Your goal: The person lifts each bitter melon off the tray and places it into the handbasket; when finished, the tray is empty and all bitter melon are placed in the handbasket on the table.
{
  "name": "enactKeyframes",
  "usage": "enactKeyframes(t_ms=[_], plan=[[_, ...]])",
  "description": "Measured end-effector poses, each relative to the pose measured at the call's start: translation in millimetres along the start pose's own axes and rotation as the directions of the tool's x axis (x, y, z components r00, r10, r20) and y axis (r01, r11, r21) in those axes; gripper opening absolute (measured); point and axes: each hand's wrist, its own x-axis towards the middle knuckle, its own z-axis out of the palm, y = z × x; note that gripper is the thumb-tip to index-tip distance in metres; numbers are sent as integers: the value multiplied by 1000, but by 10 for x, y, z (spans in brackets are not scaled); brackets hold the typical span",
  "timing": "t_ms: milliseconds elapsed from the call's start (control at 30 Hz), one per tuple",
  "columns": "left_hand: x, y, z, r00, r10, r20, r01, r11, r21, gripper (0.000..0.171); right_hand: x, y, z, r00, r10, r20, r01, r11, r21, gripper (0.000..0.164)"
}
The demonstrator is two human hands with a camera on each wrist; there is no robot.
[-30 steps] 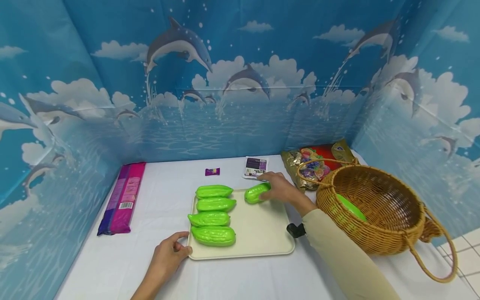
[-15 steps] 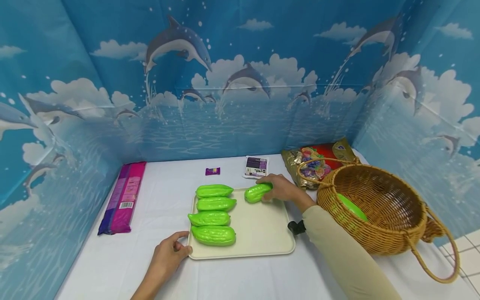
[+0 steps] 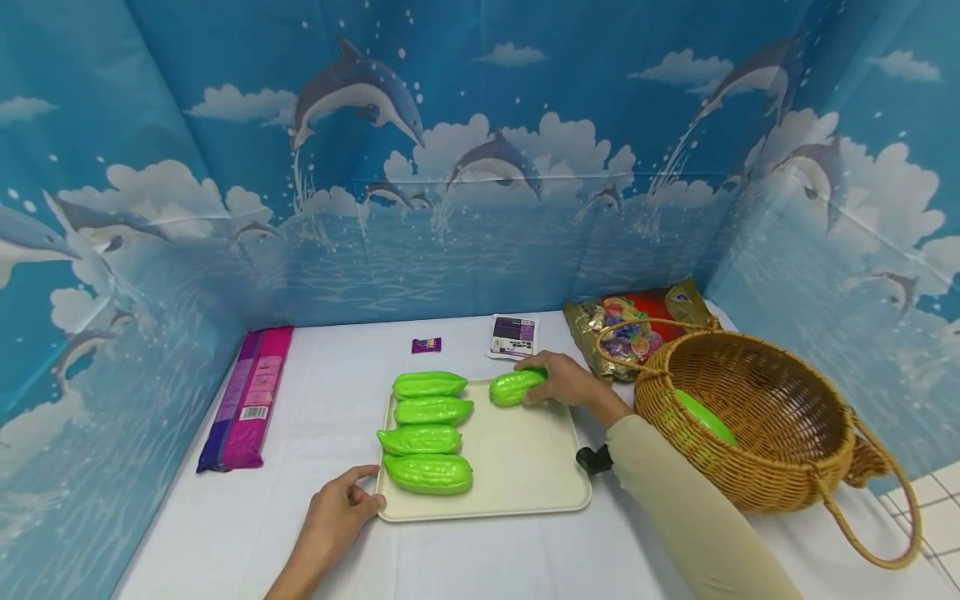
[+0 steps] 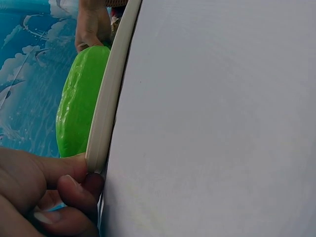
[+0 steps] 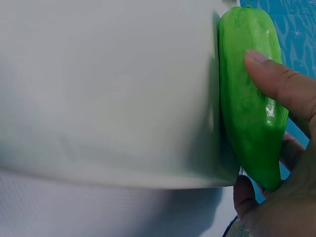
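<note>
Barcode (image 3: 254, 412), illegible print (image 3: 264, 373) on pink packet (image 3: 247, 398); right hand (image 3: 558, 381) around gourd (image 3: 510, 388), left hand (image 3: 339, 510) around tray rim (image 3: 487, 516).

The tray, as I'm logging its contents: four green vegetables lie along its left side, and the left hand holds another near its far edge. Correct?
Not quite: the right hand holds the green vegetable near the far edge of the tray, as the head view shows. The four others do lie along its left side.

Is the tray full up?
No, partly full: the tray has four green bitter melons along its left side, the right hand grips a fifth bitter melon at the far edge, and the rest looks bare.
</note>
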Motion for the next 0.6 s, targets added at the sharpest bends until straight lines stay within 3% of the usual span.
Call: enactKeyframes(t_ms=[600], plan=[[27,-7,24,1000,-14,-4,14,1000,-7,46,-19,-141,35,997,-4,-71,-1,998,-64,56]])
